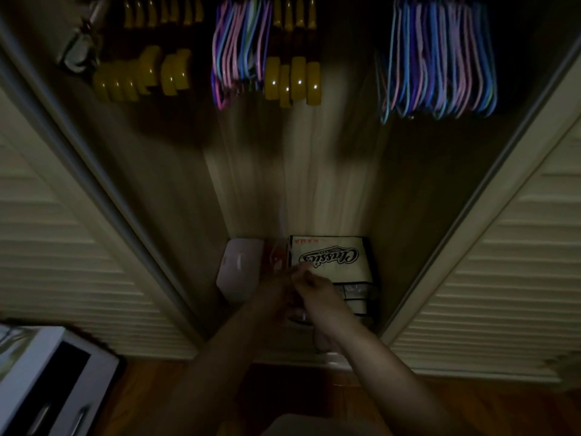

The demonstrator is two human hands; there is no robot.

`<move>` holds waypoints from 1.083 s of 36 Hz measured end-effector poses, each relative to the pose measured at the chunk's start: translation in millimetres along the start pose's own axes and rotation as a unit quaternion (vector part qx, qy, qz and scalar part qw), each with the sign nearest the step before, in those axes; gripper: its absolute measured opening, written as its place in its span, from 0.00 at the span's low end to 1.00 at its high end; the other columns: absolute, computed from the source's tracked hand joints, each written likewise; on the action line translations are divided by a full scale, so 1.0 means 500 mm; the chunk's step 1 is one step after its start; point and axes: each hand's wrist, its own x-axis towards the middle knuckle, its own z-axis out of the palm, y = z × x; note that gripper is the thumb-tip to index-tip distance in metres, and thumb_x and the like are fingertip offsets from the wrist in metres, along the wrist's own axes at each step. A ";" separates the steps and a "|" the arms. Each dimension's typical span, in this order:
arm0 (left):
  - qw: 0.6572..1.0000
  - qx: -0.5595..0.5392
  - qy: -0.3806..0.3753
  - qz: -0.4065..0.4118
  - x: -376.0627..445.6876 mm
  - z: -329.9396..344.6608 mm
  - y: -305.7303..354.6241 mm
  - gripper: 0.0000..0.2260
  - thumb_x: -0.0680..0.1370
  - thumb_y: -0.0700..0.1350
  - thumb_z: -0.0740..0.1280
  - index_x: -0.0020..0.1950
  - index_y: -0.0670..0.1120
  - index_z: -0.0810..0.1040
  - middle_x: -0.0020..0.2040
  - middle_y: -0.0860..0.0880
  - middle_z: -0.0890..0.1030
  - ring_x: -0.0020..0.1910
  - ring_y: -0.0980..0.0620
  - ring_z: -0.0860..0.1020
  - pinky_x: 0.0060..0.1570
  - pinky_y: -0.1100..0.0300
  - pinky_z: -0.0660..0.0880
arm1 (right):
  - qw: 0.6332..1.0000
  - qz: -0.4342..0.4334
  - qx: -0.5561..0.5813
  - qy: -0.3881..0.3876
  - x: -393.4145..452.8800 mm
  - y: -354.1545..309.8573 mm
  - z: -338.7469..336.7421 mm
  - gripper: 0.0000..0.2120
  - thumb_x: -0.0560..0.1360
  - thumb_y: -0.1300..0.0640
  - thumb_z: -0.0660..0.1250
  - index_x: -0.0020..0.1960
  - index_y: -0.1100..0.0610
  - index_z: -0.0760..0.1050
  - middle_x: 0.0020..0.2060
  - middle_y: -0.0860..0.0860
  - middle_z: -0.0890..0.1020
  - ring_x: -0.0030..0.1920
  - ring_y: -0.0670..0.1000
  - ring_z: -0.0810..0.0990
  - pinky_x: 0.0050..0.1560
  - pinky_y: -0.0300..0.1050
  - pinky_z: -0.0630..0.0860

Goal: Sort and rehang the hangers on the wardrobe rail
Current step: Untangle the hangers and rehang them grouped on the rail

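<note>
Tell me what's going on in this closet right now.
A person stands at an open wardrobe, both hands, left hand and right hand, together low in front of a printed box on the floor; what they hold is too dark to tell. Above, yellow hangers and thin coloured hangers hang in mixed groups.

Yellow wooden hangers (143,73) are hung at the left, a second yellow group (294,78) at centre. Thin pink-and-blue hangers (240,48) are bunched between them; a larger blue-purple bunch (440,58) is hung well apart, right. Rail is out of view.
</note>
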 end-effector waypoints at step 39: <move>0.388 0.644 0.413 0.515 -0.165 0.010 0.852 0.43 0.70 0.47 0.69 0.81 0.50 0.52 0.79 0.38 0.54 0.79 0.38 0.51 0.76 0.43 0.57 | 0.939 -0.248 -0.077 0.226 0.018 -0.537 -0.231 0.11 0.83 0.52 0.59 0.52 0.54 0.79 0.44 0.58 0.82 0.45 0.58 0.83 0.50 0.56 0.80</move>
